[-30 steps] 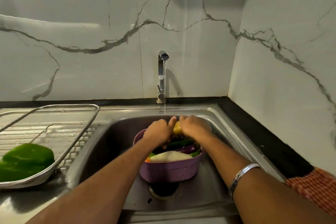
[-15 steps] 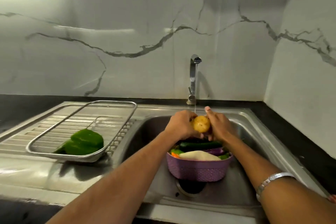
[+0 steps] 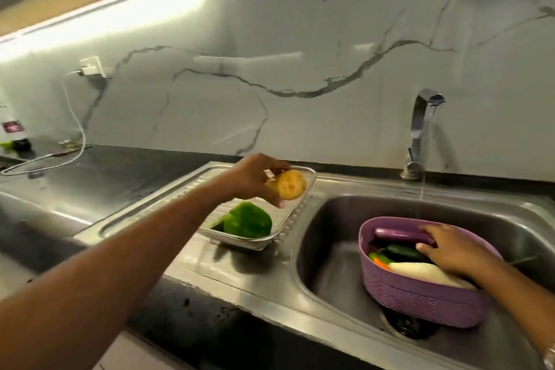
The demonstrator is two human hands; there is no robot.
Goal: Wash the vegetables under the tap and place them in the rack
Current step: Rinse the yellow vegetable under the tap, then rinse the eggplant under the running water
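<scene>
The left hand (image 3: 250, 177) holds a wet potato (image 3: 289, 185) over the wire rack (image 3: 297, 213), its fingers curled round it. A green pepper (image 3: 249, 221) lies in the rack. The right hand (image 3: 450, 249) reaches into the purple basket (image 3: 420, 300) in the sink (image 3: 330, 249), fingers round an eggplant (image 3: 399, 234). Water runs from the tap (image 3: 420, 126).

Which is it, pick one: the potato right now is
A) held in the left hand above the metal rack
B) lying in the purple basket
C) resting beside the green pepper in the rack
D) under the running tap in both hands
A: the left hand grips the potato above the metal rack, while the right hand reaches into the purple basket.
</scene>
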